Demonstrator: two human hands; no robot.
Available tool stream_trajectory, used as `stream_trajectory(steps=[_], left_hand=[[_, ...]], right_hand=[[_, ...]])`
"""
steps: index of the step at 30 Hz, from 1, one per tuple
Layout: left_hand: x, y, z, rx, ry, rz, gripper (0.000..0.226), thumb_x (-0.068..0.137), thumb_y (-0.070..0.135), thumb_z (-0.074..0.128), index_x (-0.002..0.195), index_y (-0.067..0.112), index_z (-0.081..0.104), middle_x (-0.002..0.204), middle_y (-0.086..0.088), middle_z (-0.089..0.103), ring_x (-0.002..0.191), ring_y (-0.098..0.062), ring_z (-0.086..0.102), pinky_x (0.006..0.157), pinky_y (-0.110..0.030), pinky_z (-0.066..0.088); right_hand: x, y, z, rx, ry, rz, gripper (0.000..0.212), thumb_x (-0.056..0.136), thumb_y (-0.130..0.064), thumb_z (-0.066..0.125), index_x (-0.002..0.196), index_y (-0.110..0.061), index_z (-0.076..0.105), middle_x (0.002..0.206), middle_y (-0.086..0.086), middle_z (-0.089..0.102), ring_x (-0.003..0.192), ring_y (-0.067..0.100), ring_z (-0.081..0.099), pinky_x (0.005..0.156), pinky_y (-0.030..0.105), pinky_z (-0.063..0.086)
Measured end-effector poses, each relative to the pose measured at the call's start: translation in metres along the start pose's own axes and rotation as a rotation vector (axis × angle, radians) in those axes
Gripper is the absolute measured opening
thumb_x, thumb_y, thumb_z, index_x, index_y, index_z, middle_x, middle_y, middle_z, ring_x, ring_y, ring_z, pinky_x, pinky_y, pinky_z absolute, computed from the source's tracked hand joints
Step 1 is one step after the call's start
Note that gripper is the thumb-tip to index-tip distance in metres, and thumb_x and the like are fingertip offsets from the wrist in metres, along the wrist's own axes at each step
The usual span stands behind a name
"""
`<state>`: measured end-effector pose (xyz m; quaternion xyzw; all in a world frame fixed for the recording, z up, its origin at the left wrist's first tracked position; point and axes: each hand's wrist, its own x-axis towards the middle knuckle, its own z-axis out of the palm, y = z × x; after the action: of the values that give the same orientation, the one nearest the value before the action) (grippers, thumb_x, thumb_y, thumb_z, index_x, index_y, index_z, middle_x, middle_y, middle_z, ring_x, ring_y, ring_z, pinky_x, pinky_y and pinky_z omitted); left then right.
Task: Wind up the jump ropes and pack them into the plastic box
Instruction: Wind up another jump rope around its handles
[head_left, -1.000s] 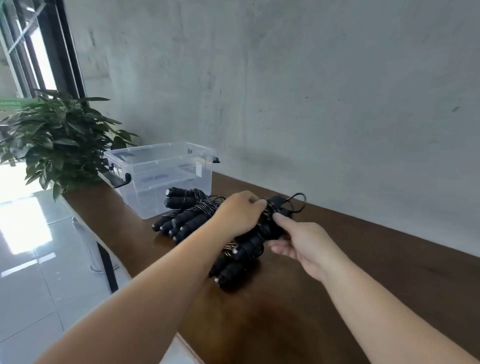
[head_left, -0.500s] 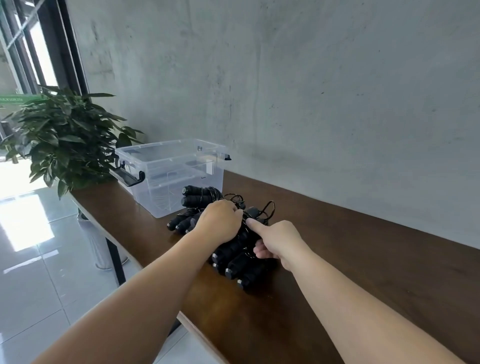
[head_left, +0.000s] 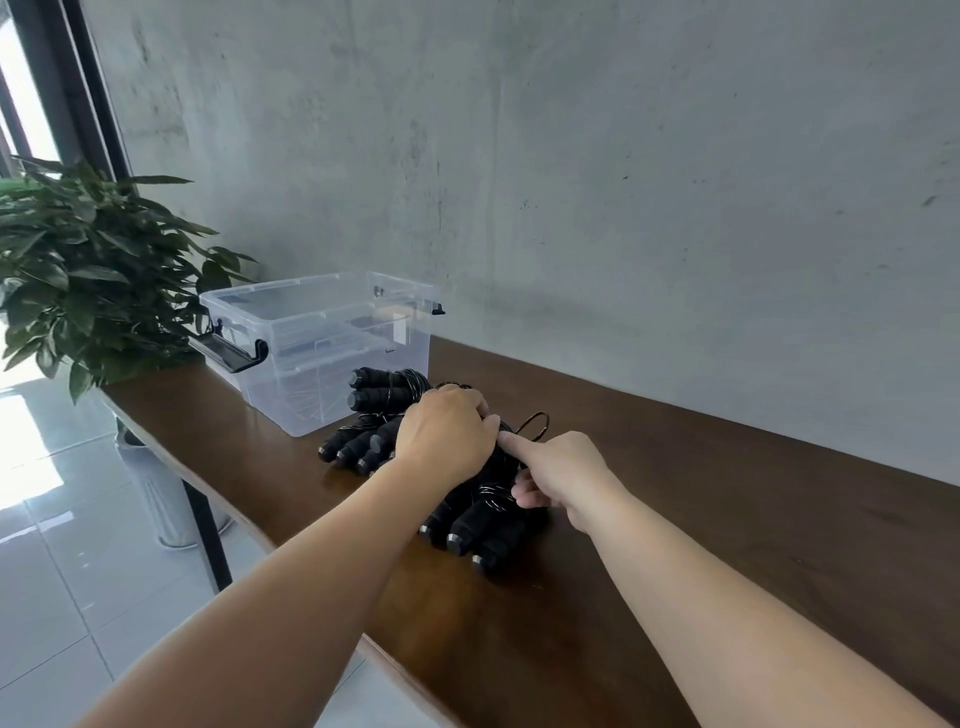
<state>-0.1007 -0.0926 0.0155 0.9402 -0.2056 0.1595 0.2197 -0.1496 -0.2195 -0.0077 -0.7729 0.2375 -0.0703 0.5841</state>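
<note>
We judge that the winding is mostly done and we are now gathering the wound ropes to pack them; nothing dark shows inside the box, so the packing step seems not yet begun.

Nearest to us, at about 6 o'clock of the heap, the nearest bundle of jump ropes (head_left: 480, 525) lies on the wooden table (head_left: 727, 545), with 3 handle ends pointing toward us. Our right hand (head_left: 563, 480) is at 3 o'clock of this bundle; the index finger is stretched out toward the cord loop (head_left: 532, 426) and the other fingers are curled against the bundle, touching it. Whether they really pinch it we cannot tell. Our left hand (head_left: 447, 434) lies on top of the heap with fingers curled over the ropes, so it seems to grip them.

Beyond the left hand, at 10 o'clock, more wound ropes (head_left: 374, 415) lie just beside the plastic box (head_left: 317, 353), which stands with its top open at 11 o'clock.

The next move, in our judgement, calls for a firm grip with both hands around 1 bundle so the cord does not unwind, then a lift over the near wall of the box. The loose loop could catch on the other handles.
</note>
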Motion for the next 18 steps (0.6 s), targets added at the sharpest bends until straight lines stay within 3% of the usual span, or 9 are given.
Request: stream_trajectory(steps=[6, 10, 12, 15, 18], left_hand=[[0.003, 0.006, -0.003, -0.009, 0.014, 0.051, 0.018, 0.092, 0.034, 0.054, 0.099, 0.024, 0.067, 0.112, 0.003, 0.062, 0.107, -0.019, 0.054, 0.088, -0.034, 0.045], [0.003, 0.010, -0.005, -0.002, 0.034, 0.078, 0.018, 0.092, 0.033, 0.053, 0.098, 0.024, 0.068, 0.111, 0.003, 0.063, 0.106, -0.020, 0.055, 0.092, -0.036, 0.042], [0.002, 0.012, -0.006, -0.030, 0.069, 0.085, 0.019, 0.093, 0.034, 0.053, 0.095, 0.022, 0.068, 0.105, 0.003, 0.063, 0.100, -0.020, 0.057, 0.085, -0.034, 0.044], [0.000, 0.019, -0.011, -0.097, 0.148, 0.061, 0.027, 0.094, 0.041, 0.052, 0.076, 0.020, 0.056, 0.077, 0.006, 0.058, 0.076, -0.018, 0.057, 0.063, -0.029, 0.039], [-0.001, 0.029, -0.016, -0.118, 0.180, 0.037, 0.040, 0.095, 0.039, 0.050, 0.062, 0.017, 0.042, 0.055, 0.006, 0.044, 0.053, -0.015, 0.044, 0.048, -0.026, 0.028]], right_hand=[[-0.007, -0.005, -0.005, 0.013, 0.002, -0.011, 0.040, 0.089, -0.036, 0.070, 0.093, 0.003, 0.067, 0.071, 0.014, 0.068, 0.043, 0.017, 0.059, 0.045, 0.021, 0.051], [-0.010, -0.006, -0.005, 0.015, -0.002, -0.003, 0.033, 0.091, -0.031, 0.068, 0.095, 0.002, 0.066, 0.071, 0.015, 0.069, 0.042, 0.017, 0.059, 0.045, 0.021, 0.051], [-0.010, -0.007, -0.005, 0.008, 0.000, -0.003, 0.031, 0.092, -0.029, 0.067, 0.095, 0.001, 0.066, 0.071, 0.014, 0.068, 0.040, 0.016, 0.058, 0.043, 0.019, 0.048], [-0.009, -0.008, -0.007, 0.006, 0.015, -0.028, 0.030, 0.092, -0.028, 0.064, 0.092, 0.001, 0.065, 0.065, 0.012, 0.066, 0.041, 0.018, 0.056, 0.043, 0.022, 0.045], [-0.012, -0.010, -0.014, -0.066, 0.116, -0.127, 0.036, 0.091, -0.036, 0.057, 0.065, -0.011, 0.060, 0.055, 0.002, 0.054, 0.046, 0.020, 0.045, 0.050, 0.029, 0.036]])
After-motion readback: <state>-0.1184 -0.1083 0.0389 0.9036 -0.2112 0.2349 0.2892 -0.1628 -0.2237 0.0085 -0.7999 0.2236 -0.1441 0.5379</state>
